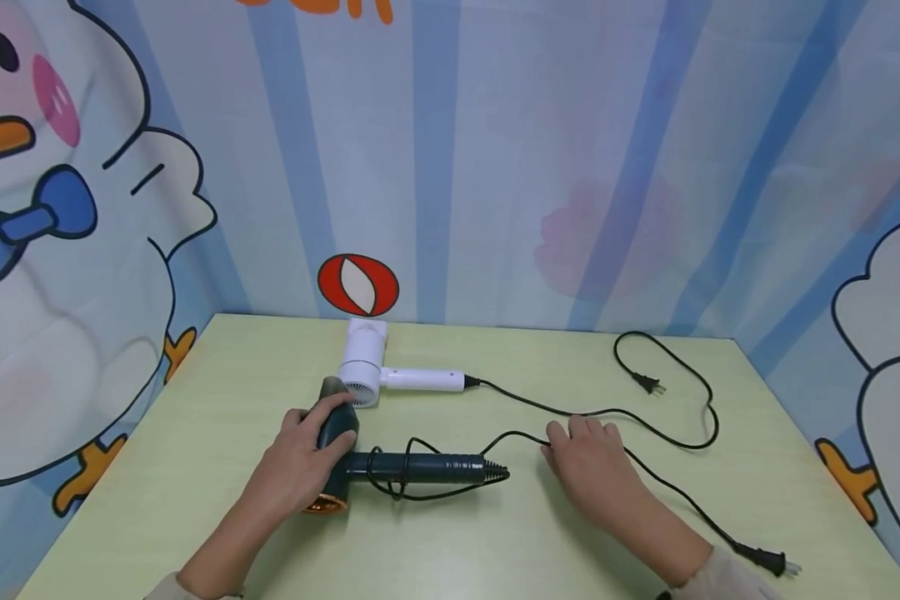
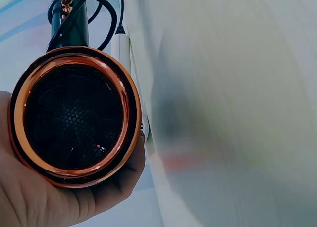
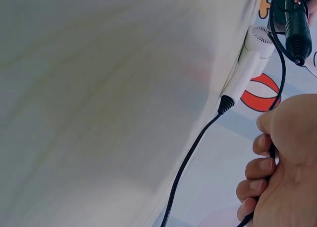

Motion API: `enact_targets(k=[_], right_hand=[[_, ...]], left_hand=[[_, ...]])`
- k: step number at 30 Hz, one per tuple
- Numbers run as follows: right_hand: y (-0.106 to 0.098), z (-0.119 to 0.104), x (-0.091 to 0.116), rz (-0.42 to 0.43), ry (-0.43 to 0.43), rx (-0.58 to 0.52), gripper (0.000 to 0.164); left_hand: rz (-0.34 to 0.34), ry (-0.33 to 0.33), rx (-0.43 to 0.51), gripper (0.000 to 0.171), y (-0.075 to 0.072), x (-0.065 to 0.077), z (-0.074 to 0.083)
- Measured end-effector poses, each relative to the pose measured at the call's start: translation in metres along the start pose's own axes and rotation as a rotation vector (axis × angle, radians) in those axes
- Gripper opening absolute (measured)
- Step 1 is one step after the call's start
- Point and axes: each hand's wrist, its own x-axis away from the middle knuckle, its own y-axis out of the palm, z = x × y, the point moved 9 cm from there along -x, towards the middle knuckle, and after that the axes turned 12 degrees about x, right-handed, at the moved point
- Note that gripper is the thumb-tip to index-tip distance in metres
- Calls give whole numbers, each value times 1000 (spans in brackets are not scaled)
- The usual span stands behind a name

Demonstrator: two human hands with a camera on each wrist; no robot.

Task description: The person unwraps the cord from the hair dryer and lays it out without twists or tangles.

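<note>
My left hand (image 1: 303, 457) grips the head of a dark green hair dryer (image 1: 335, 433), its copper-rimmed end (image 2: 74, 117) facing the left wrist camera. The dryer's handle (image 1: 427, 468) points right, with loops of its black cord (image 1: 412, 442) wound loosely around it. Farther along, my right hand (image 1: 596, 467) holds that cord, fingers curled round it in the right wrist view. Beyond the hand the cord runs to a black plug (image 1: 765, 560) near the front right. Just behind the green dryer lies a white hair dryer (image 1: 363, 354), partly overlapped by it.
The white dryer's black cord (image 1: 607, 411) curves across the back right of the pale table (image 1: 217, 400) and ends in a plug (image 1: 648, 383). A printed cloth backdrop (image 1: 487, 167) with cartoon figures stands along the table's back and sides.
</note>
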Motion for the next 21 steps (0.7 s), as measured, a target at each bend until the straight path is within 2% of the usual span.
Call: enact_targets(k=[6, 21], right_hand=[[-4, 8, -6, 0, 84, -17, 27], [-11, 22, -15, 72, 128, 12, 43]], left_hand=[[-9, -4, -3, 53, 1, 0, -1], [-6, 2, -5, 52, 2, 0, -1]])
